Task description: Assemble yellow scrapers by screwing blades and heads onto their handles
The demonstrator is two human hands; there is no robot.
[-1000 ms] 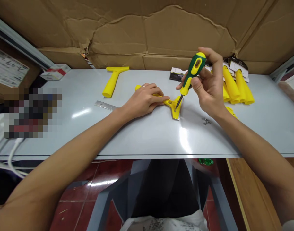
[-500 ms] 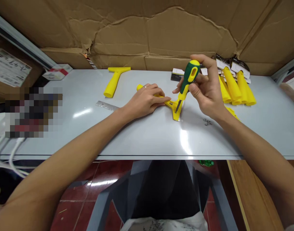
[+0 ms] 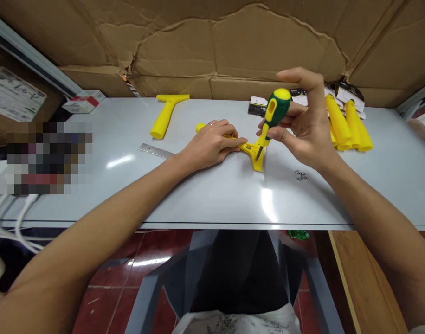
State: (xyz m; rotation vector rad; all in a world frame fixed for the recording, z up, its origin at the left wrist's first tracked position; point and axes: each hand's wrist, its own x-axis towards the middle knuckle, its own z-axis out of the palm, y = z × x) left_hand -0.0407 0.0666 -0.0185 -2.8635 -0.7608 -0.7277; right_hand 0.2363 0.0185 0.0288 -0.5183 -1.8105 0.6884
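My left hand (image 3: 217, 143) is closed round the handle of a yellow scraper (image 3: 257, 162), pressing it down on the table. The scraper's wide head points right, with a thin clear or metal edge along it. My right hand (image 3: 308, 123) grips a green and yellow screwdriver (image 3: 278, 109) between thumb and fingers, its index finger lifted off the handle. The screwdriver leans, and its tip meets the scraper's head. Whether a screw sits under the tip is too small to tell. A little pile of screws (image 3: 300, 175) lies below my right wrist.
A second yellow scraper handle (image 3: 165, 116) lies at the back left, above a metal strip (image 3: 155, 150). Several yellow handles with cards (image 3: 353, 123) lie at the right. Cardboard (image 3: 212, 46) stands behind the table (image 3: 198, 199). White cables (image 3: 22, 218) hang at the left edge.
My right hand has turned the screwdriver's handle and loosened its fingers, the index finger rising and the palm shifting right. My left hand keeps its hold on the scraper.
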